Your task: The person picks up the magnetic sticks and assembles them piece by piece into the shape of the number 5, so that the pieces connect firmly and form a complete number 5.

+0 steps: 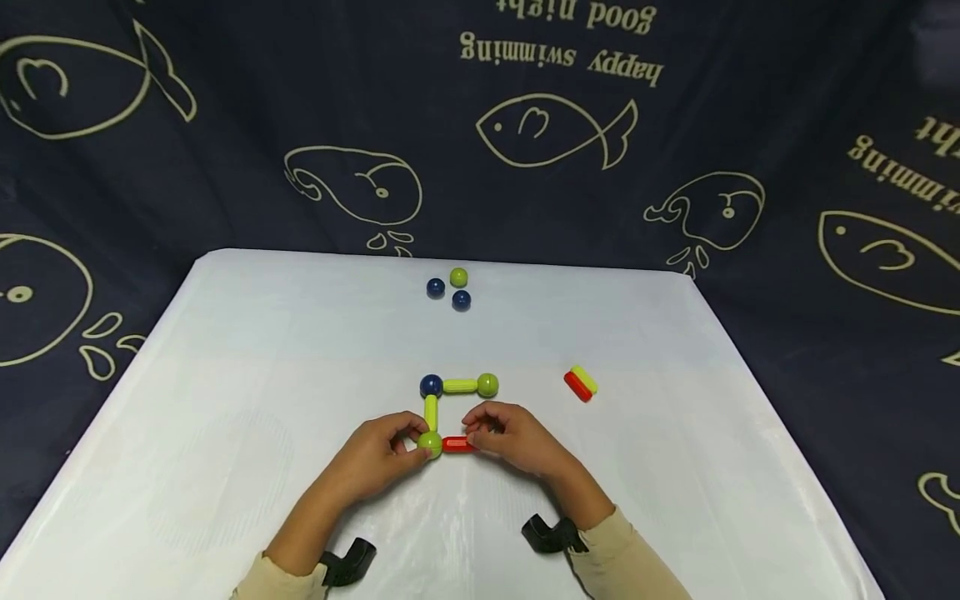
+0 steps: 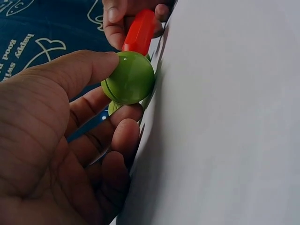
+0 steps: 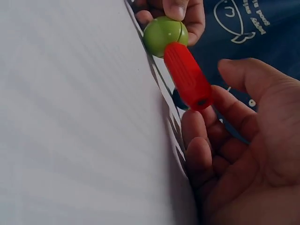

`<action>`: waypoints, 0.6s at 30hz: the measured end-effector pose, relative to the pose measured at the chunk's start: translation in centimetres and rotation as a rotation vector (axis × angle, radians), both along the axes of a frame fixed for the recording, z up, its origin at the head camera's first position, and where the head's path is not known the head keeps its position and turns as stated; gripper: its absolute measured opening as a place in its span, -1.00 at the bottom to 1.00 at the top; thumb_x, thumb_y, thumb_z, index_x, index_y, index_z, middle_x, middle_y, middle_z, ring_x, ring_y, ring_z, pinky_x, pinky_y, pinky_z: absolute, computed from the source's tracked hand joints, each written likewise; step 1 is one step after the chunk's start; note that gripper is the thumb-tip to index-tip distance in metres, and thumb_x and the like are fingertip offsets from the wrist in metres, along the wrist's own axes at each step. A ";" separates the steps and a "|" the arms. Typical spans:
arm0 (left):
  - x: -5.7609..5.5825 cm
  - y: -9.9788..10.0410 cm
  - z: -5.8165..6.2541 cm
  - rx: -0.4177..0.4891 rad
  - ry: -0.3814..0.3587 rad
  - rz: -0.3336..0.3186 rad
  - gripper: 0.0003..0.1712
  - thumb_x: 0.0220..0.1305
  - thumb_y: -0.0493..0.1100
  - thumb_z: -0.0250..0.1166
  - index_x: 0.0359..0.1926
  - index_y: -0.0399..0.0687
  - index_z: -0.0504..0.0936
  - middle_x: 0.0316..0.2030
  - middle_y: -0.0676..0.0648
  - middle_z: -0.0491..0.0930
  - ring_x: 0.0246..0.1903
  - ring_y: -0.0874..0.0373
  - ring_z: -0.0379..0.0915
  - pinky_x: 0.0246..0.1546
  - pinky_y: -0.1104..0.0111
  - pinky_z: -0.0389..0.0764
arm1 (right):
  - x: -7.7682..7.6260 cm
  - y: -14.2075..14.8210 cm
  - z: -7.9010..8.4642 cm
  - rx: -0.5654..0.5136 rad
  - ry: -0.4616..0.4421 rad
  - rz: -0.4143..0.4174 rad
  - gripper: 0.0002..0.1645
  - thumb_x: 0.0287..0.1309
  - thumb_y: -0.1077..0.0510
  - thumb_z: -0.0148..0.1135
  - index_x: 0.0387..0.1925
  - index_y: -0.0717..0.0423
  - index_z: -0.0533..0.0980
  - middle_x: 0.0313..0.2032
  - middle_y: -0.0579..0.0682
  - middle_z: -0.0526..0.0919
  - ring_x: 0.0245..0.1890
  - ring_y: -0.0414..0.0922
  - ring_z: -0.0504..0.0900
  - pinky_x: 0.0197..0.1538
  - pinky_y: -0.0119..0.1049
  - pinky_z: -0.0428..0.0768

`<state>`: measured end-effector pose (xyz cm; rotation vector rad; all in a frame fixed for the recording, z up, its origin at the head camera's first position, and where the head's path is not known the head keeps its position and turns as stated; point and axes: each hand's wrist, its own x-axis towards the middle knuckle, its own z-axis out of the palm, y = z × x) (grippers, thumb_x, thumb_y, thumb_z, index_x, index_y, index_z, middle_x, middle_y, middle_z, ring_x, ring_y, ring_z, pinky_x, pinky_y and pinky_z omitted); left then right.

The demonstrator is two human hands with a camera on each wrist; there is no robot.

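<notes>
Green ball [image 1: 430, 444] sat at the near left corner of a three-sided frame on the white counter [image 1: 300, 342]. Left hand [image 1: 378, 454] had it pinched: thumb on one side, fingers curled against the other. Ball was glossy, thin seam line running round it.

Red rod [image 1: 455, 444] stuck out of the ball's right side. Ribbed, rounded, small dark hole in its free end. Right hand [image 1: 517, 437] was at that free end, grip released: thumb apart from the rod in the right wrist view, other fingers loosely bent just beside it. Couldn't tell if a fingertip touched.

Rest of frame: near lime rod [image 1: 431, 412] ran from the held ball away to the blue ball [image 1: 431, 386], then far lime rod [image 1: 460, 386] went right to the end ball [image 1: 487, 384], green.

Spares: loose red rod [image 1: 577, 387] and loose lime rod [image 1: 584, 379] lay side by side, right of the frame. Three loose balls [image 1: 461, 300], two blue and one green, sat near the far edge. Dark cloth [image 1: 232, 192] with fish and whale outlines hung beyond.
</notes>
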<state>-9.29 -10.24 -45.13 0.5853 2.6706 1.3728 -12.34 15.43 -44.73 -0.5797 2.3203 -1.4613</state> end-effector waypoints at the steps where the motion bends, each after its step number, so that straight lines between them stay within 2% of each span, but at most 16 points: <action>1: 0.0 -0.1 0.0 0.003 -0.001 0.003 -0.77 0.16 -0.13 0.48 -0.17 0.06 0.66 -0.34 0.18 0.60 -0.50 0.34 0.40 -0.46 0.41 0.46 | -0.2 -0.1 0.2 -0.007 -0.003 -0.015 -0.79 0.26 0.20 0.29 -0.08 0.15 0.61 -0.31 -0.11 0.64 -0.32 -0.17 0.55 -0.25 -0.35 0.53; 5: 0.0 -0.3 0.0 0.000 -0.012 0.015 -0.77 0.16 -0.14 0.48 -0.16 0.05 0.66 -0.34 0.17 0.59 -0.48 0.34 0.40 -0.44 0.41 0.46 | -1.4 0.0 2.0 0.029 0.062 -0.083 -0.80 0.27 0.20 0.30 -0.09 0.16 0.61 -0.33 -0.10 0.63 -0.34 -0.13 0.56 -0.34 -0.28 0.57; 7: 0.0 -0.3 0.0 -0.003 -0.009 0.017 -0.77 0.16 -0.13 0.48 -0.16 0.05 0.66 -0.35 0.18 0.58 -0.48 0.34 0.40 -0.43 0.41 0.46 | -2.7 0.2 3.1 0.065 0.120 -0.115 -0.80 0.27 0.20 0.30 -0.09 0.15 0.61 -0.31 -0.11 0.64 -0.30 -0.11 0.57 -0.27 -0.23 0.57; 12: 0.1 -0.1 -0.1 -0.011 -0.014 0.017 -0.77 0.15 -0.14 0.48 -0.17 0.07 0.65 -0.36 0.22 0.57 -0.47 0.34 0.40 -0.42 0.41 0.47 | -7.0 0.1 5.1 0.144 0.194 -0.150 -0.76 0.29 0.16 0.28 -0.05 0.17 0.61 -0.22 -0.10 0.66 -0.17 -0.09 0.56 -0.12 -0.16 0.52; 18: 0.0 0.0 -0.1 -0.012 -0.009 0.002 -0.78 0.18 -0.11 0.47 -0.15 0.08 0.65 -0.37 0.22 0.56 -0.47 0.34 0.41 -0.41 0.40 0.48 | -11.8 -0.9 5.3 0.185 0.253 -0.136 -0.71 0.31 0.13 0.27 -0.01 0.19 0.59 -0.06 0.00 0.65 -0.10 -0.05 0.57 -0.09 -0.13 0.52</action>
